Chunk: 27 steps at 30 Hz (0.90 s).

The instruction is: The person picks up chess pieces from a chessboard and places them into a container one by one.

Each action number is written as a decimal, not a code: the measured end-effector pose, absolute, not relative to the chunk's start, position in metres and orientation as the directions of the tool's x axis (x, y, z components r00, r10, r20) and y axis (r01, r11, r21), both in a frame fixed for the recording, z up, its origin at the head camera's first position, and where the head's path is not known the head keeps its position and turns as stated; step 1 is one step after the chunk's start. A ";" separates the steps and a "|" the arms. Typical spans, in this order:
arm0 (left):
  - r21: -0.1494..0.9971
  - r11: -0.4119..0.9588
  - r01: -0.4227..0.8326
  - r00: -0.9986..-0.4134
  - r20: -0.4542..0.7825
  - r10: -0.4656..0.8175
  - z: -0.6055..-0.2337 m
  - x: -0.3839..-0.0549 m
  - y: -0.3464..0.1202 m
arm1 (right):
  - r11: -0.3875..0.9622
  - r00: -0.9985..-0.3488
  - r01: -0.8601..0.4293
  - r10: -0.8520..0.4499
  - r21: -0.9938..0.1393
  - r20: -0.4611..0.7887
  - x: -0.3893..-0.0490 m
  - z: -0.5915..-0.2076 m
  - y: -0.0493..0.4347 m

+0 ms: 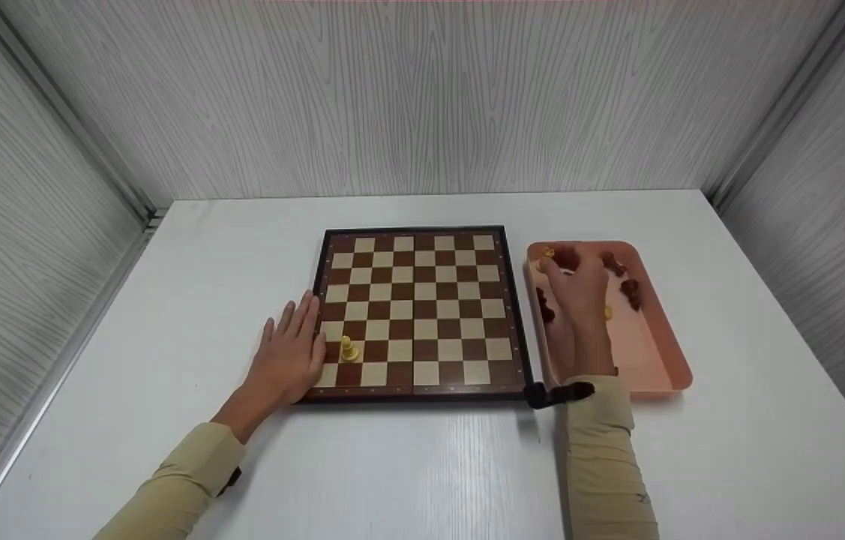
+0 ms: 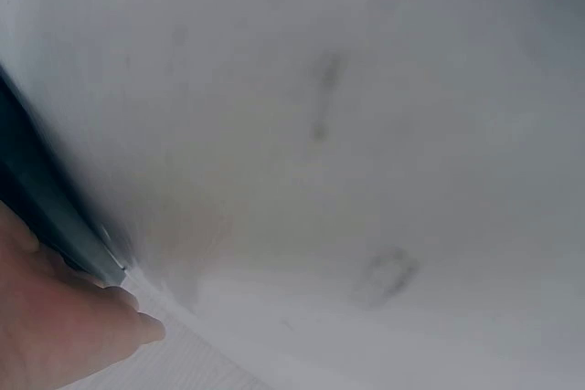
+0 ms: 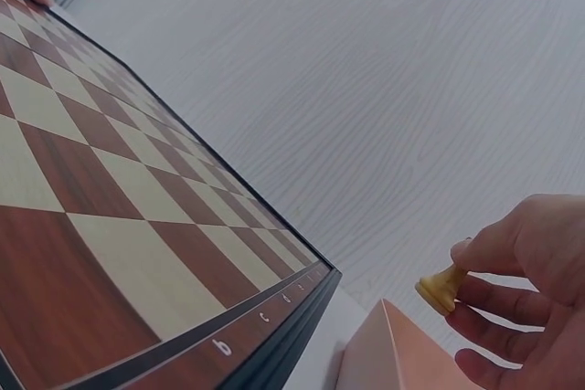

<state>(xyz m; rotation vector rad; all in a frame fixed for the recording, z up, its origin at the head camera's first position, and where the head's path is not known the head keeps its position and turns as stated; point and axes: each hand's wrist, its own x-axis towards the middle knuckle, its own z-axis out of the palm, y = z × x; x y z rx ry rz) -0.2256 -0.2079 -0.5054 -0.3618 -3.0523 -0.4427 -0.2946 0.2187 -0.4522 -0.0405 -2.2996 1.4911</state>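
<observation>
My right hand (image 1: 583,289) is over the far part of the pink tray (image 1: 639,360). In the right wrist view, its thumb and fingers pinch a yellow chess piece (image 3: 439,289) with the round base sticking out; the fingers hide its top. My left hand (image 1: 287,356) lies with straight fingers along the left edge of the chessboard (image 1: 413,390). Just right of its thumb, a yellow pawn (image 1: 349,349) stands upright on the board near the front left corner. The left wrist view catches only part of that hand beside the dark board edge.
Dark brown chess pieces (image 1: 631,294) and a few yellow ones (image 1: 607,312) lie in the tray, partly hidden by the right hand. The tray stands close to the board's right side on a white table (image 1: 429,457). Grey wood-grain walls (image 1: 422,97) enclose the back and sides.
</observation>
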 end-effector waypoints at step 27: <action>0.273 0.935 0.228 -0.974 0.054 0.222 -0.506 -0.226 -0.208 | 0.436 -0.916 -0.212 0.224 -0.875 0.334 -0.295 -0.448 0.207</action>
